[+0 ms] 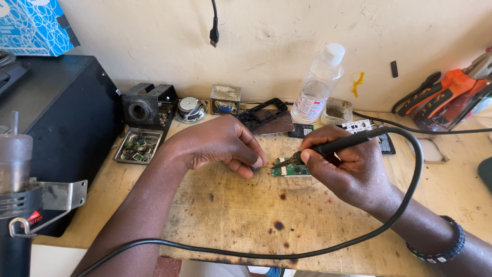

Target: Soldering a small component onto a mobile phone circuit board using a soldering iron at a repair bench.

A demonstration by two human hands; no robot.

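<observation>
Now it looks like soldering: right hand (pixel 353 169) clamped on the soldering iron (pixel 335 146), tip at the circuit board (pixel 291 168); left hand (pixel 220 146) pinches a small part beside it, needing steadiness.

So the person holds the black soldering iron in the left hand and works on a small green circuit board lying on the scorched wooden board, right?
Not quite: the head view shows the black soldering iron in the right hand. The left hand pinches something small beside the small green circuit board, which lies on the scorched wooden board.
</observation>
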